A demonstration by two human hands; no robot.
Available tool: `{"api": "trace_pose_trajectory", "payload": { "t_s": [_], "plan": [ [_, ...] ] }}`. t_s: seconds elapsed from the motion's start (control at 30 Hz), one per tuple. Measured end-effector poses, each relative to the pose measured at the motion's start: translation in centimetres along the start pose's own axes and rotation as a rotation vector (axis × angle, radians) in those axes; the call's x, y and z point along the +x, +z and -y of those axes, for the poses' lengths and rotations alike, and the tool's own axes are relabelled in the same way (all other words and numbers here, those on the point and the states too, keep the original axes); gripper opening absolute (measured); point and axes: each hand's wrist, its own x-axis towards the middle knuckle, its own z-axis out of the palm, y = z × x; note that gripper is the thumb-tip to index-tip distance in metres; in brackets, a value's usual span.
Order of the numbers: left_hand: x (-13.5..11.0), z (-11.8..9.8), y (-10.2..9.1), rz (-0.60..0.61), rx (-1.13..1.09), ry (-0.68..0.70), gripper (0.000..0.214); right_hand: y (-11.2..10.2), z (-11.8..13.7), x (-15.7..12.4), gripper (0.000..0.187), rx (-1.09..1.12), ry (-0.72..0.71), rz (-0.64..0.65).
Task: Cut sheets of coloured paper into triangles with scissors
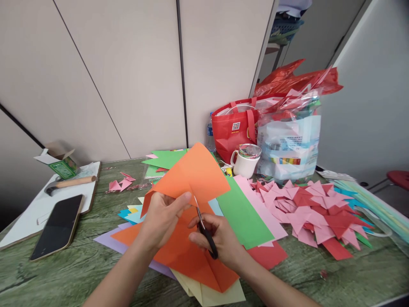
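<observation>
In the middle of the frame, my left hand point(166, 219) pinches an orange sheet point(198, 170) between thumb and fingers, while my right hand point(220, 236) is curled round the black handles of the scissors point(209, 241), whose blades are at the sheet's lower edge. Beneath my hands spreads a paper pile point(191, 251). At the left lie a phone point(57, 228) and, above it, a hammer point(75, 182); right of centre a mug point(246, 164) stands before a red bag point(230, 134), and folded pieces point(306, 209) heap up at the right
</observation>
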Motion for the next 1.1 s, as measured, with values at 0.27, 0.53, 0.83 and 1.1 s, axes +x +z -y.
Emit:
{"api": "trace_pose_trajectory", "payload": {
  "t_s": [0.27,0.53,0.83,1.1],
  "plan": [
    [0.1,0.0,-0.5,0.058,-0.028,-0.012,0.005,-0.1,-0.7,0.1,0.027,0.01,-0.012,0.037],
    [-0.3,0.3,0.3,0.078,-0.011,-0.012,0.011,-0.1,0.5,0.0,0.037,-0.03,-0.048,0.049],
    [-0.3,0.5,0.1,0.071,0.031,-0.004,0.01,-0.2,0.2,0.0,0.035,-0.029,-0.036,0.034],
    [-0.3,0.2,0.4,0.028,0.062,-0.019,0.013,-0.1,0.0,0.0,0.032,0.016,-0.029,0.035]
  ]
}}
